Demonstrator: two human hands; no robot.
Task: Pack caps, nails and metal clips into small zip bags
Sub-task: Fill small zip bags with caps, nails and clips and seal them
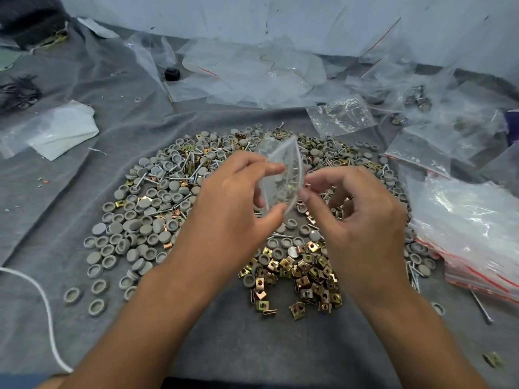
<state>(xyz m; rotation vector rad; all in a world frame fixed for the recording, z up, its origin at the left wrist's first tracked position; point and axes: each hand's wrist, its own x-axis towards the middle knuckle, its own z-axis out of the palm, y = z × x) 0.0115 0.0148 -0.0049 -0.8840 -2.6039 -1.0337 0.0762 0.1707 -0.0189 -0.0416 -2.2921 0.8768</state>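
As held: two hands (295, 203), one bag (283, 175)

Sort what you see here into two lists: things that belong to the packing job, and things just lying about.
Job: small zip bag held by left hand and right hand; grey caps; nails; metal clips; stack of empty zip bags.

Lying about: white cord; small black object; crumpled plastic sheet.

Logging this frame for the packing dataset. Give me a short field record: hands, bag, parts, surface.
left hand: pinches small zip bag, held open
right hand: fingertips at bag mouth, grip unclear
bag contents: a few parts, blurred
grey caps: loose pile, left and centre
metal clips: cluster nearest the person
nails: scattered in pile
empty zip bags: stacked right
surface: grey cloth
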